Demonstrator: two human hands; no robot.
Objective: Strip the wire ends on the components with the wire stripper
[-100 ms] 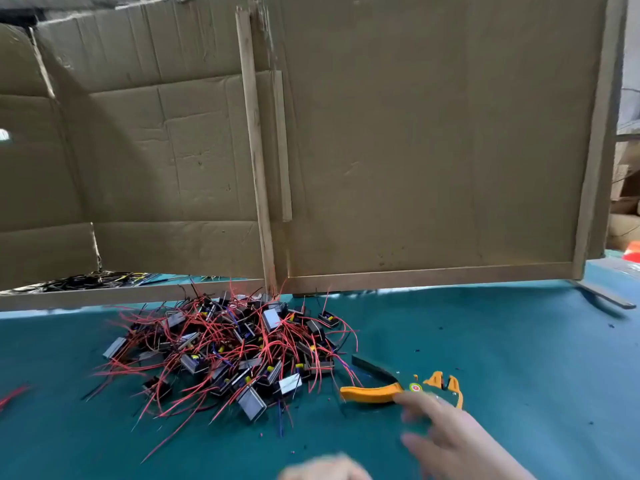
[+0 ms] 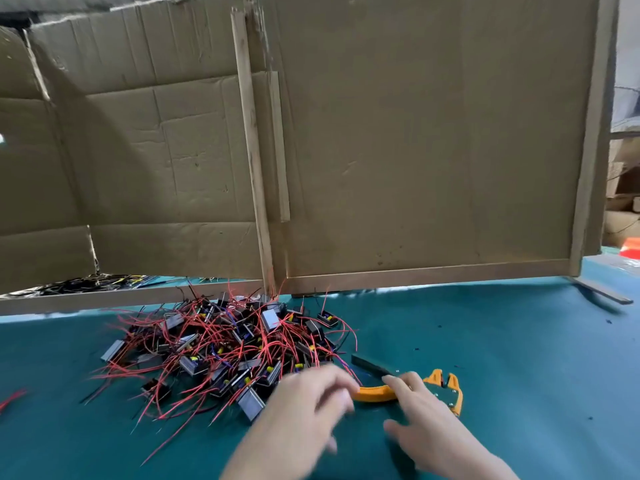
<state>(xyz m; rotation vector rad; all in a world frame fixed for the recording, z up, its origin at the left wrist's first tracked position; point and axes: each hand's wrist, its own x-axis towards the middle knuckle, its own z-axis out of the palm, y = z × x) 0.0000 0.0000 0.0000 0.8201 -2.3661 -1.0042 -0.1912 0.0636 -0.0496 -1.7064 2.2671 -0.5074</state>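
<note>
Stripper (image 2: 445, 393): flat on the teal mat (image 2: 519, 358), just right of the pile, handles splayed, orange jaws pointing off to the right.
Pile (image 2: 225, 348): heap of small black components, red leads poking out every which way, a few reaching right up to the near handle.
Right hand (image 2: 429, 420): laid on top of the stripper, fingers fairly straight, thumb out to the side, not wrapped round it yet.
Left hand (image 2: 311, 400): over the pile's near-right corner, close beside the right one, too motion-smeared to tell whether pinching anything.
Snag risk: probably the big one. Lifting the tool with a lead hooked over a handle means dragging half the heap along.
Tangle risk: pulling one component out by its lead is likely to bring neighbours too, or to strain the wire at its joint.
Grip risk: grabbing from above with handles this wide makes it easy to fumble, or to pinch a finger on the squeeze.
Strip risk: thin-looking leads, so easy to nick strands or cut clean through by biting too deep.
Stray red lead (image 2: 12, 398): way out at the left edge, easy to forget.
</note>
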